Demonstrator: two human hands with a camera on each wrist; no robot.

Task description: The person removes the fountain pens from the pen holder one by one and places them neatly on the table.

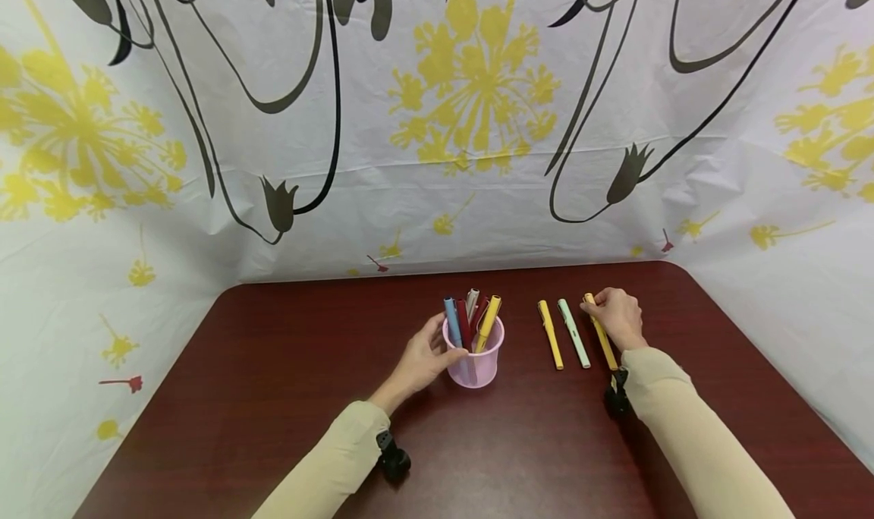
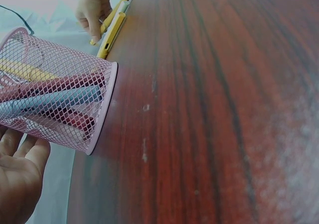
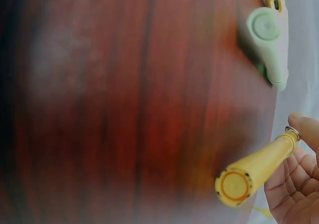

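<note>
My left hand holds a pink mesh pen cup from its left side, thumb against the front near the rim. The cup stands upright with several pens in it: blue, dark red, grey and a yellow one. At the right, my right hand pinches the far end of a yellow pen. In the right wrist view the near end of this yellow pen faces the camera, while thumb and fingers grip its clip end.
Between the cup and my right hand lie another yellow pen and a pale green pen, side by side on the dark red wooden table. A white cloth with yellow flowers hangs behind the table.
</note>
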